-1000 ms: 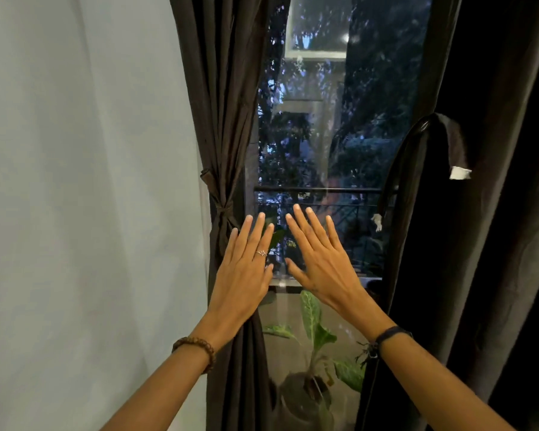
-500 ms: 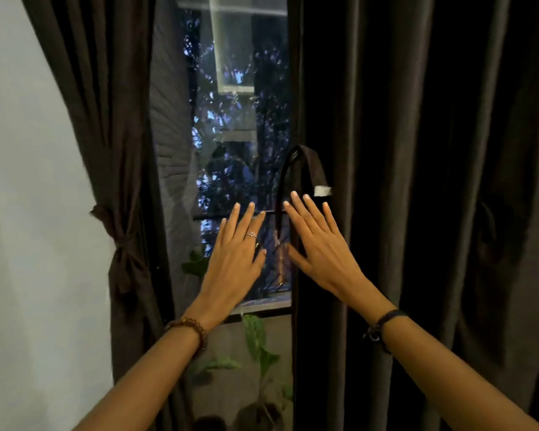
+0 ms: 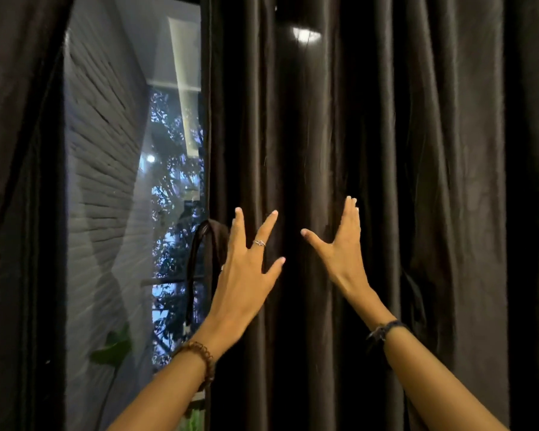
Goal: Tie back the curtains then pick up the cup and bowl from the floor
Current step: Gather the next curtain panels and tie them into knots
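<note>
Now our left hand (image 3: 246,269) and right hand (image 3: 343,253) reach out, fingers spread (holding nothing); the tie loop (image 3: 204,262) hangs just left of the left hand, nearer it, on the curtain (image 3: 417,181).

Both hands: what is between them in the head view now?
Only dark folds of the right curtain show between the left hand and the right hand, in the head view.

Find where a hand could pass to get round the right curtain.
The open gap lies between the left curtain and the right curtain, in front of the window; the tieback hangs there at the right curtain's edge. Between the left hand and right hand is a narrow strip of folds. Further right is unbroken cloth.
</note>
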